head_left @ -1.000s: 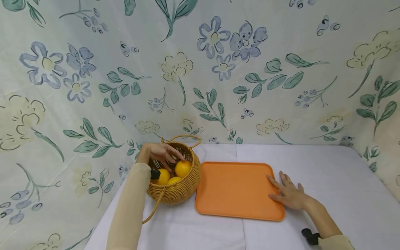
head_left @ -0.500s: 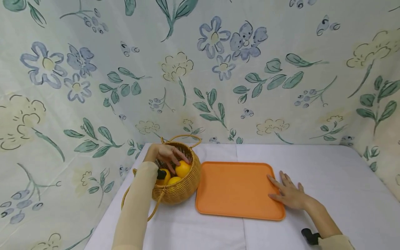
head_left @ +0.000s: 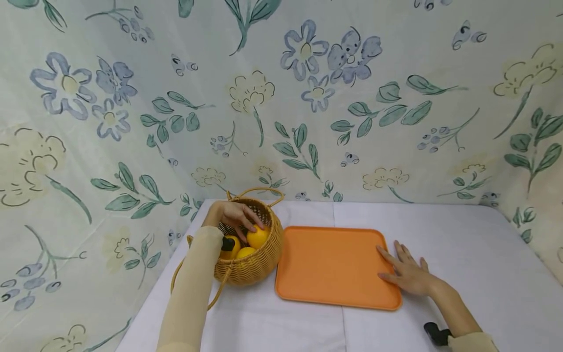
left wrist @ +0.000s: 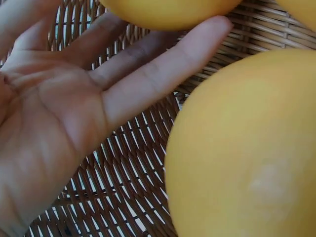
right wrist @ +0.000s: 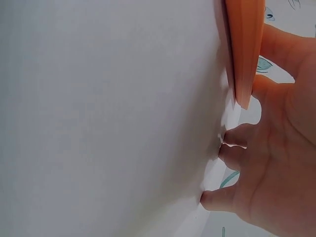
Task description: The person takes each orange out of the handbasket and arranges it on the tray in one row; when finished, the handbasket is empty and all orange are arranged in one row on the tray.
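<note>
A round wicker basket [head_left: 252,271] stands on the left of the table with several yellow-orange oranges in it. My left hand [head_left: 237,215] reaches down inside, its fingers touching the rightmost orange [head_left: 258,236]. In the left wrist view those fingers [left wrist: 158,79] lie fairly straight along the underside of an orange [left wrist: 173,12], while another orange [left wrist: 252,158] fills the lower right. My right hand [head_left: 409,274] rests spread at the right edge of an orange tray [head_left: 334,266]. In the right wrist view two digits touch the tray rim [right wrist: 245,49]; the other fingertips meet the white cloth.
A white cloth [head_left: 466,244] covers the table. Floral fabric [head_left: 308,122] hangs behind and along the sides. One basket handle [head_left: 259,189] rises at the back, and another [head_left: 220,288] droops in front beside my left forearm.
My left hand has moved right, deeper over the basket, and its fingers have come onto the rightmost orange. The right hand and tray have stayed put.
</note>
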`<state>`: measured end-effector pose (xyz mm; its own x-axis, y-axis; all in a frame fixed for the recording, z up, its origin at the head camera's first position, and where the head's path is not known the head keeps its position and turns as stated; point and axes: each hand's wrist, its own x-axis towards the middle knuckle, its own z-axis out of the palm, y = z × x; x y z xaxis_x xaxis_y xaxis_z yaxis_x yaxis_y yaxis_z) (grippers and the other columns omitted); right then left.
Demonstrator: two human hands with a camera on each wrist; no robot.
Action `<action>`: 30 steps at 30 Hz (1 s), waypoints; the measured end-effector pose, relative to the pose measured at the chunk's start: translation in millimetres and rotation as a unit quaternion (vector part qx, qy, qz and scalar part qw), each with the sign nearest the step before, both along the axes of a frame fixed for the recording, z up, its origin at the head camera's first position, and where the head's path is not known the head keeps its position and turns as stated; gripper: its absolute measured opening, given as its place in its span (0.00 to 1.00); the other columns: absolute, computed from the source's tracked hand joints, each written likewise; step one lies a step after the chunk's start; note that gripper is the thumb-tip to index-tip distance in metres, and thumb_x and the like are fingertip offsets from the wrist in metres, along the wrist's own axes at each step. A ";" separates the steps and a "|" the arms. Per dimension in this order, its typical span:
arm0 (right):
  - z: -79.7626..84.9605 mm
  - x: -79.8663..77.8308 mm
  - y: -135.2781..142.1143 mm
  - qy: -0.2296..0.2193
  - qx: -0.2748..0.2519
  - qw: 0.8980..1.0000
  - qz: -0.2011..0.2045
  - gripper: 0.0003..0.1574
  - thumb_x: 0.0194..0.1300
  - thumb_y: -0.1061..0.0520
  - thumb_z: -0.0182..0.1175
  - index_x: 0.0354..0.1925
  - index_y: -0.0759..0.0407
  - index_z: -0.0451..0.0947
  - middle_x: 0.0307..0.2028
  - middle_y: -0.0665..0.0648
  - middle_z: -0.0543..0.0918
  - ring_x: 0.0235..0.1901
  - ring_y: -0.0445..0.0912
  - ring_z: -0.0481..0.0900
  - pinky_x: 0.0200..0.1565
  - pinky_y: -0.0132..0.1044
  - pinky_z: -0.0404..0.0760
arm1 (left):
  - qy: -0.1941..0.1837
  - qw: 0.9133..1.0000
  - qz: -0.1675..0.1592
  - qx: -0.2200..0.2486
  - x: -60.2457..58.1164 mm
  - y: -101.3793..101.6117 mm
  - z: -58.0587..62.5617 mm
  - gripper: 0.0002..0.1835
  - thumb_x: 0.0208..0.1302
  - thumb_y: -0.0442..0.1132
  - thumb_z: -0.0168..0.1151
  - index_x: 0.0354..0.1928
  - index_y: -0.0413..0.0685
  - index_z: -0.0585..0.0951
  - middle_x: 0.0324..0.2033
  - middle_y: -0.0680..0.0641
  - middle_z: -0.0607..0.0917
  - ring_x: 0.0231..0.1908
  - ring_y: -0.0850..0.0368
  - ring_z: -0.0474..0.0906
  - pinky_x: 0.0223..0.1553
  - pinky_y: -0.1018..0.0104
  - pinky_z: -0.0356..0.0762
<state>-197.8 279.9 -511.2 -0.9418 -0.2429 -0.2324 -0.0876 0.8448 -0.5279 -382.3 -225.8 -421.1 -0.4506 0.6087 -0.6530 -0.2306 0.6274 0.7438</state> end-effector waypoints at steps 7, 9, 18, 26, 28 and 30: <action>-0.1 1.8 0.3 0.004 0.002 1.000 -0.005 0.55 0.71 0.34 0.60 0.80 0.62 0.53 0.77 0.84 0.35 0.75 0.80 0.31 0.64 0.85 0.23 | -0.005 1.000 -0.023 0.006 -0.6 4.1 -0.6 0.20 0.74 0.28 0.59 0.64 0.44 0.82 0.71 0.45 0.76 0.61 0.50 0.80 0.58 0.45 0.84; -0.2 2.0 0.3 0.005 0.001 1.000 -0.004 0.55 0.71 0.34 0.60 0.80 0.62 0.54 0.77 0.84 0.35 0.75 0.80 0.32 0.63 0.85 0.23 | -0.002 1.000 -0.024 0.007 -0.2 4.0 -0.4 0.20 0.73 0.28 0.59 0.64 0.43 0.82 0.72 0.45 0.76 0.60 0.50 0.80 0.58 0.45 0.84; 1.0 1.8 0.7 0.002 -0.004 1.000 -0.006 0.55 0.71 0.34 0.60 0.80 0.62 0.53 0.77 0.84 0.34 0.76 0.80 0.30 0.63 0.84 0.21 | 0.013 1.000 -0.018 0.015 -0.5 0.2 -1.4 0.21 0.73 0.30 0.61 0.66 0.41 0.81 0.68 0.41 0.77 0.58 0.47 0.81 0.56 0.45 0.85; 0.7 1.2 0.1 0.002 -0.007 1.000 -0.001 0.55 0.71 0.34 0.60 0.80 0.62 0.53 0.77 0.84 0.34 0.75 0.80 0.31 0.63 0.85 0.22 | 0.031 0.999 -0.001 0.015 -0.6 -2.8 -1.5 0.21 0.72 0.31 0.63 0.65 0.43 0.82 0.70 0.43 0.77 0.61 0.47 0.80 0.56 0.45 0.85; 0.6 0.9 0.0 0.004 -0.005 1.000 0.000 0.55 0.71 0.34 0.60 0.80 0.62 0.54 0.77 0.84 0.34 0.75 0.80 0.31 0.63 0.85 0.22 | 0.032 0.999 -0.001 0.015 -0.9 -3.0 -1.1 0.21 0.72 0.31 0.63 0.65 0.43 0.82 0.70 0.42 0.77 0.61 0.46 0.79 0.56 0.45 0.85; 1.2 0.4 0.1 0.007 -0.006 1.000 0.001 0.53 0.72 0.35 0.60 0.79 0.63 0.54 0.77 0.84 0.35 0.75 0.81 0.31 0.63 0.85 0.23 | 0.031 0.999 0.002 0.018 -1.3 -3.0 -0.3 0.21 0.72 0.31 0.63 0.65 0.43 0.82 0.70 0.42 0.77 0.62 0.46 0.79 0.56 0.44 0.85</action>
<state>-197.4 279.9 -510.0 -0.9443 -0.2476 -0.2167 -0.0964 0.8380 -0.5372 -383.6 -228.7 -421.5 -0.4919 0.6299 -0.6011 -0.1854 0.5988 0.7792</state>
